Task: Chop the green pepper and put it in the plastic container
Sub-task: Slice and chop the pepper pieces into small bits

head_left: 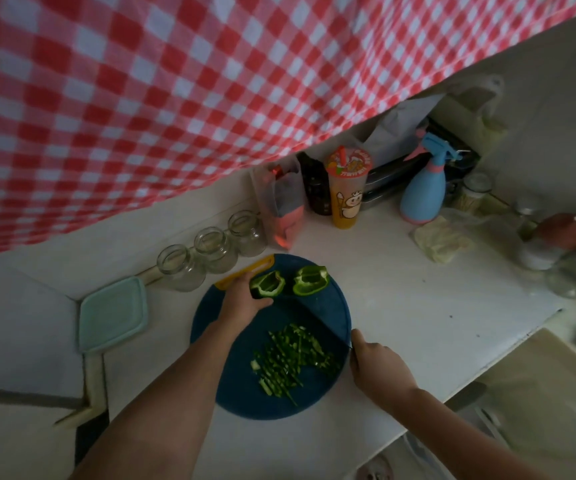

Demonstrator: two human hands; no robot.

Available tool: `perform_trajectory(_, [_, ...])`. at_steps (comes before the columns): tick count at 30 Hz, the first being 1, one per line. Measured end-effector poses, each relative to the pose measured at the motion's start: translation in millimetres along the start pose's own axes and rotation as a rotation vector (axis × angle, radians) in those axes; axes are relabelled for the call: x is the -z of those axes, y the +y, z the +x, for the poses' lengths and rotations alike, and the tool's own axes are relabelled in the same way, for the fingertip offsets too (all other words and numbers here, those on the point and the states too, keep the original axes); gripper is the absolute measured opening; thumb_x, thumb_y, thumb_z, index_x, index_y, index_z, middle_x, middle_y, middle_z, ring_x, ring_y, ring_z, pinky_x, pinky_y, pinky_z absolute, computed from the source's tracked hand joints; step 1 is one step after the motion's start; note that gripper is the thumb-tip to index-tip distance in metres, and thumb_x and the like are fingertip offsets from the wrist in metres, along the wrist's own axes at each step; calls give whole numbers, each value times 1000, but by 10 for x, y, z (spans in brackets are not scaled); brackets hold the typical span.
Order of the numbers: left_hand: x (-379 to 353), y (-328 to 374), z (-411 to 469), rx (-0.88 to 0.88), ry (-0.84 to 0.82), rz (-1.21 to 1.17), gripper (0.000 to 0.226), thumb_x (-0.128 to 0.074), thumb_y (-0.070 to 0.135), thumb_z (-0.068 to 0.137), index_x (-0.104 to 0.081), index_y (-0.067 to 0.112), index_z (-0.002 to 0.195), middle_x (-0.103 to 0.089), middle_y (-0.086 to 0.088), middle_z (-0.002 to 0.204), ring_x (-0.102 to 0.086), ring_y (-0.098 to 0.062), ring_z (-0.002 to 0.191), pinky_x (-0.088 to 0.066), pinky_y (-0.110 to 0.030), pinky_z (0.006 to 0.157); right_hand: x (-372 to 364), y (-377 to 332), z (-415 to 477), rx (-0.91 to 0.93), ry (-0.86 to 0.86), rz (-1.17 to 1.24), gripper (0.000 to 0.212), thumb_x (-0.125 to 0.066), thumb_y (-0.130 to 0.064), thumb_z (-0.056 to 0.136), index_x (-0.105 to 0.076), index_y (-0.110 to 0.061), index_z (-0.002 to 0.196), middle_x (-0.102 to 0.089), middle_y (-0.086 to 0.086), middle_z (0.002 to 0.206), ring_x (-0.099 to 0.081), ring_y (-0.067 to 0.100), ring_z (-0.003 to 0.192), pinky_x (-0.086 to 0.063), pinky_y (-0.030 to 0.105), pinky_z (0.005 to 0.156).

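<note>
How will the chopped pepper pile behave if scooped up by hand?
The chopped pepper pile is loose thin strips, so it would probably scatter rather than lift together. The strips look light and likely slide over the blue board.

Dim white counter (401, 306), red-checked curtain (141, 98)

One green pepper half (267, 284), gripped by the left hand (245, 299), and a second half (311, 279) sit hollow side up at the blue cutting board's (245, 393) far edge. Chopped strips (293, 358) (thin, uneven) are heaped nearer. The plastic container (113, 313), pale green and square, lies left of the board.
</note>
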State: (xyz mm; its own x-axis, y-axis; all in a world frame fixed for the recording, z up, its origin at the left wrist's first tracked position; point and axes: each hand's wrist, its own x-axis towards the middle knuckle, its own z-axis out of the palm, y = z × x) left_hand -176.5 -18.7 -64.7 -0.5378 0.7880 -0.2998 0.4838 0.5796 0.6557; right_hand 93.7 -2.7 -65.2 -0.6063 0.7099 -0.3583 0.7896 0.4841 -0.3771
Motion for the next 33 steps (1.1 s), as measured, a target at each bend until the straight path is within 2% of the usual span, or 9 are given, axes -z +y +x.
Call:
perform_trajectory(7, [-77, 58, -75, 4, 41, -139, 68, -77, 12, 75, -44, 6, 134, -55, -8, 124, -53, -14, 96, -43, -23, 83, 28, -60, 72, -46, -18, 23, 25, -33, -21, 98, -36, -14, 121, -64, 12, 99, -63, 32, 88, -49, 38, 70])
perform_trajectory(11, [-61, 11, -107, 34, 42, -213, 60, -78, 16, 74, -53, 6, 127, -60, -6, 114, -58, -16, 98, -46, -26, 89, 53, -123, 26, -71, -3, 149, 19, -34, -25, 99, -42, -11, 109, -64, 15, 94, -62, 34, 84, -49, 39, 68])
perform_trajectory(15, [62, -122, -212, 80, 65, -286, 51, -77, 16, 75, -56, 4, 120, -64, -5, 101, -64, -17, 77, -53, -30, 76, 100, -312, -102, 4, 6, 346, 15, -40, -23, 99, -37, -13, 89, -56, 8, 74, -55, 28, 66, -41, 35, 59])
perform_trajectory(19, [233, -362, -456, 142, 170, -337, 43, -79, 19, 74, -59, 2, 108, -66, -8, 97, -62, -12, 73, -54, -30, 67, 44, -523, -213, 23, -116, 489, 14, -42, -22, 98, -41, -11, 89, -49, 1, 66, -48, 13, 41, -39, 25, 36])
perform_trajectory(23, [405, -697, -795, 200, 205, -279, 57, -85, 39, 62, -59, 6, 101, -67, -8, 91, -65, -19, 76, -50, -28, 67, -196, -715, -303, 122, -225, 465, 14, -42, -24, 98, -44, -16, 87, -50, -1, 69, -49, 9, 49, -41, 19, 41])
perform_trajectory(26, [431, -875, -1054, 230, 227, -302, 71, -83, 50, 49, -57, 8, 100, -68, -8, 93, -67, -26, 83, -54, -37, 74, -392, -769, -341, 196, -235, 392, 21, -42, -27, 97, -51, -8, 99, -62, 13, 92, -62, 25, 80, -50, 34, 69])
perform_trajectory(28, [438, -870, -1219, 229, 247, -354, 62, -87, 36, 55, -54, 9, 101, -67, -7, 95, -67, -25, 85, -55, -47, 81, -473, -760, -383, 231, -243, 377, 27, -41, -29, 95, -52, -7, 106, -62, 15, 104, -59, 28, 94, -48, 38, 81])
perform_trajectory(30, [420, -885, -1318, 233, 254, -388, 50, -85, 19, 65, -53, 8, 102, -66, -5, 95, -67, -24, 86, -54, -50, 83, -496, -736, -410, 237, -233, 382, 25, -42, -25, 95, -51, -7, 110, -60, 13, 109, -57, 27, 99, -44, 31, 81])
perform_trajectory(33, [392, -830, -1404, 220, 228, -402, 53, -86, 33, 57, -55, 14, 95, -67, -3, 92, -68, -22, 82, -56, -44, 79, -463, -658, -402, 187, -199, 356, 19, -43, -19, 98, -49, -7, 110, -60, 13, 109, -57, 26, 98, -33, 19, 72])
